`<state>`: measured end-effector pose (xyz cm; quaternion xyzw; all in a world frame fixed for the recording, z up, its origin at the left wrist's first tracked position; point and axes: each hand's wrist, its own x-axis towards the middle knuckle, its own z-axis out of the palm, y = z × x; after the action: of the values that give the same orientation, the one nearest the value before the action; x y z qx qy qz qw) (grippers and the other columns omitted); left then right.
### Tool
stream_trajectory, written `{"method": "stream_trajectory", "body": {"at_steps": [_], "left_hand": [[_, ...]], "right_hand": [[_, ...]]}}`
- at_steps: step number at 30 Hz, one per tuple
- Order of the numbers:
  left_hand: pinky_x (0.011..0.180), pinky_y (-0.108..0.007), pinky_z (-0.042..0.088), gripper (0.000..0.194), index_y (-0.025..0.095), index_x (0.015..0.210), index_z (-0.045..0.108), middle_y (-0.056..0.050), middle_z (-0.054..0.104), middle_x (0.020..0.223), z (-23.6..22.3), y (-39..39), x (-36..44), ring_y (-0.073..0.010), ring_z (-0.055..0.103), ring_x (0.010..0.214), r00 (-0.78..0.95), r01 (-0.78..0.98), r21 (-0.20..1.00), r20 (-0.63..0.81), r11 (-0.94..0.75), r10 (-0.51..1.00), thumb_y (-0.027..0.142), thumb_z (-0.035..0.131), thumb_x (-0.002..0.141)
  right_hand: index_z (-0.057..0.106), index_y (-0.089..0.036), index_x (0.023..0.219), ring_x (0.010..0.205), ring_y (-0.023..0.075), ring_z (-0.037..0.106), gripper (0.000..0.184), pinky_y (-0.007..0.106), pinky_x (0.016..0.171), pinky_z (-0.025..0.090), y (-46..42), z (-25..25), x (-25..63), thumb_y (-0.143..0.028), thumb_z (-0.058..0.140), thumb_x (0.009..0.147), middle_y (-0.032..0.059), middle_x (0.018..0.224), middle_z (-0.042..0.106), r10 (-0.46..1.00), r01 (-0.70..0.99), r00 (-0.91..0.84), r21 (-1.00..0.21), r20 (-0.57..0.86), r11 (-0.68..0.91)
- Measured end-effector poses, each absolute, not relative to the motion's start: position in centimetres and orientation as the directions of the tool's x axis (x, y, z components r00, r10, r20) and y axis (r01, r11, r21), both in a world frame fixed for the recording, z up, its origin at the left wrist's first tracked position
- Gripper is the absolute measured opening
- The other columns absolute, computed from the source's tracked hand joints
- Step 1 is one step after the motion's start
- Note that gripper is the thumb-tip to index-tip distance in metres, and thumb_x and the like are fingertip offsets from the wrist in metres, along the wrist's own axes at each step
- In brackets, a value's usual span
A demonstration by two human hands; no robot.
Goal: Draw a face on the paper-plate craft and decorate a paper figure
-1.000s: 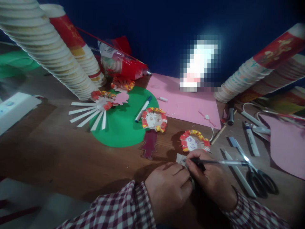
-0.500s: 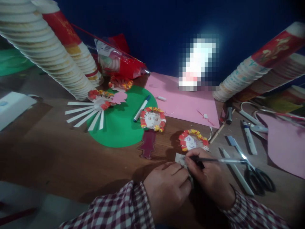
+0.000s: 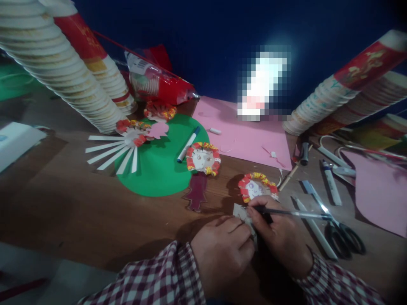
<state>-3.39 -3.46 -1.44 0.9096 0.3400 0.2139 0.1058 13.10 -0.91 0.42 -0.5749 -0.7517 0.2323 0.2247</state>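
Observation:
Between my hands lies a small piece of white paper [image 3: 240, 211], partly covered by fingers. My left hand [image 3: 224, 252], its fingers curled, presses on the paper. In my right hand [image 3: 281, 237] is a pen [image 3: 294, 213], with its tip at the paper. Just beyond sits a paper-cup face [image 3: 253, 189] with a red and yellow folded rim and a drawn smile. Left of it, a second cup face [image 3: 202, 159] has a dark maroon paper body [image 3: 197, 192] below. A third cup piece [image 3: 133, 137] with white strips rests on a green paper circle [image 3: 149, 178].
Scissors [image 3: 345, 237], a white stick-like tool [image 3: 313, 228] and a marker [image 3: 332, 184] lie at the right. Pink paper [image 3: 251, 140] is at the back, near a blurred bright patch. Tall cup stacks [image 3: 63, 67] lean at the left, another stack [image 3: 346, 84] at the right.
Both hands stay in nearly the same place, with the pen tip still at the paper. The view has shifted very slightly.

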Motion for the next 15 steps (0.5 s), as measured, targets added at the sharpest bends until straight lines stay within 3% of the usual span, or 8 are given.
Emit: {"method": "stream_trajectory", "body": {"at_steps": [15], "left_hand": [[0.072, -0.031, 0.046, 0.015, 0.017, 0.080, 0.053, -0.001, 0.053, 0.083, -1.40, -3.46, -3.57, -0.0162, 0.051, 0.086, 0.687, 0.569, 0.332, 0.310, -0.752, 0.657, 0.025, 0.046, 0.091]], "right_hand": [[0.053, -0.023, 0.086, 0.072, 0.0164, 0.063, 0.014, 0.025, 0.062, 0.049, -0.87, 0.29, 13.06, -0.033, 0.044, 0.090, 0.0011, 0.078, 0.064, 0.974, 0.764, -0.218, -0.609, 0.069, 0.214]]}}
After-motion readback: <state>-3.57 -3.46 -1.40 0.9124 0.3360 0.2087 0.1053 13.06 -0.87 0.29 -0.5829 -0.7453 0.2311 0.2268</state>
